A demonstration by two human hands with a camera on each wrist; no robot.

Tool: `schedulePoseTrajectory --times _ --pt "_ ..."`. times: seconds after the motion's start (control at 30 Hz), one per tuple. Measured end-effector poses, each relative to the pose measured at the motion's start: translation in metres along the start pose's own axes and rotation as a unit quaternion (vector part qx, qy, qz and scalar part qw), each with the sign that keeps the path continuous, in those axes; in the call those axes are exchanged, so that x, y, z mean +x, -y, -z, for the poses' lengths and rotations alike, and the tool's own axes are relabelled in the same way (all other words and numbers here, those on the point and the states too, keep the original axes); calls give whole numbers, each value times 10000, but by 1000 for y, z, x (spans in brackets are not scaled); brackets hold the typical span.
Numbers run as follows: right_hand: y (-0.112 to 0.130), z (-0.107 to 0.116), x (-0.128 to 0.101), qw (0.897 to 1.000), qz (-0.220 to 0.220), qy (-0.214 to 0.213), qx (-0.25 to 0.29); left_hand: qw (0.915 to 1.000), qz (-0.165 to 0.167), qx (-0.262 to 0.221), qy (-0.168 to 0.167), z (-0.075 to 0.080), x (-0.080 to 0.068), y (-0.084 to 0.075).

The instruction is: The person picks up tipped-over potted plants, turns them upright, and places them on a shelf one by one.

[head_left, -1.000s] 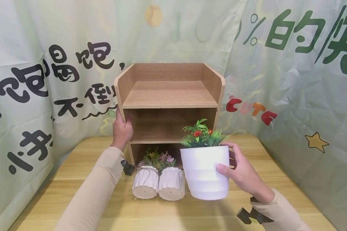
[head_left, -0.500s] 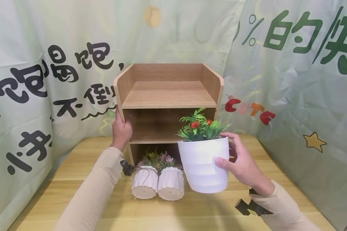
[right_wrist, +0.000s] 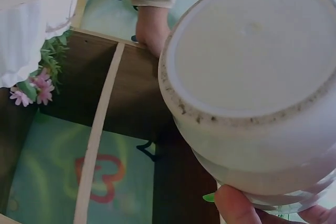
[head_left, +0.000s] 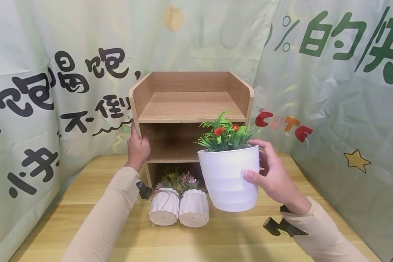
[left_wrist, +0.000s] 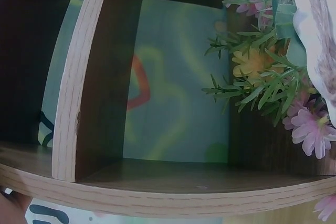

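In the head view, my right hand (head_left: 275,174) grips the right side of a white flower pot (head_left: 230,182), thumb in front and fingers behind the rim. Green leaves with small red flowers (head_left: 226,133) rise from the pot, which is raised above the table before the shelf. Its round base (right_wrist: 252,45) fills much of the right wrist view. My left hand (head_left: 138,147) holds the left side panel of a wooden shelf (head_left: 193,105), thumb at the front edge, other fingers largely hidden outside. The left wrist view looks into the open-backed shelf compartments.
Two small white pots (head_left: 163,207) with pink and yellow flowers (head_left: 180,182) lie tipped toward the shelf, their bases facing me. They are side by side on the wooden table (head_left: 157,247) at the lowest compartment. A printed curtain (head_left: 334,91) hangs around the table.
My right hand has lifted the flower pot and shifted it slightly left, so its leaves now overlap the middle compartment. The left hand, shelf and small pots stay in place.
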State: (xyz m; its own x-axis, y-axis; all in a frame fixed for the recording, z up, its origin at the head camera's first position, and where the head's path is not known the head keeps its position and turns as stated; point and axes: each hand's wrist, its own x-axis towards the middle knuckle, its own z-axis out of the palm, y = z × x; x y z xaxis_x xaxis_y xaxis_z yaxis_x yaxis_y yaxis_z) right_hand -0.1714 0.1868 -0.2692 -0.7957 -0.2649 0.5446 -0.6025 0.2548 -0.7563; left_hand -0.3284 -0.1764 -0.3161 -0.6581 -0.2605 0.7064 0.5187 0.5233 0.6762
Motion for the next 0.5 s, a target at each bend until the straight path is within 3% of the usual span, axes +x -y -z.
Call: schedulePoseTrajectory --times 0.5 --pt "12 2 20 9982 371 -425 178 9998 154 88 85 1 0 -1"
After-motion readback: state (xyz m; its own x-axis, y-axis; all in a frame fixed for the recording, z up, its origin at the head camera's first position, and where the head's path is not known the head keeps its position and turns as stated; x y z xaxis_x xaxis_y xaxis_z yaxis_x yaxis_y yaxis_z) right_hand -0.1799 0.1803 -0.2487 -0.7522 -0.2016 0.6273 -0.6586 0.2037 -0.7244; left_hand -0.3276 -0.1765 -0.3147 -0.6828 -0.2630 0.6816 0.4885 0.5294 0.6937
